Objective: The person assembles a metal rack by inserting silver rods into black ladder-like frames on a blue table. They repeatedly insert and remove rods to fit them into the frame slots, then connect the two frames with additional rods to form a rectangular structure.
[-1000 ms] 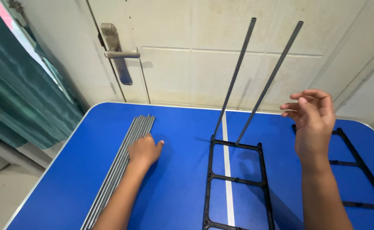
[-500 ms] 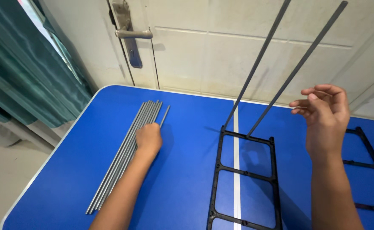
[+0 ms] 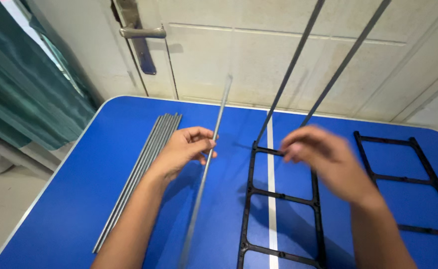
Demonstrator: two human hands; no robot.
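Observation:
My left hand [image 3: 184, 149] grips a thin grey metal rod [image 3: 220, 109] and holds it tilted above the blue table [image 3: 79, 179]. A bundle of several more grey rods [image 3: 144, 159] lies on the table just left of that hand. My right hand [image 3: 323, 159], blurred, hovers over a black plastic ladder-shaped frame [image 3: 251, 199] with nothing visibly in it; whether its fingers are apart or closed is unclear. Two grey rods [image 3: 291, 65] stand up out of that frame's far corners.
A second black frame [image 3: 423, 179] lies flat at the table's right side. A white door with a metal handle [image 3: 142, 32] is behind the table. A green curtain [image 3: 19, 94] hangs at the left.
My left hand has lifted one rod off the bundle and raised it. My right hand has dropped from head height down toward the black frame.

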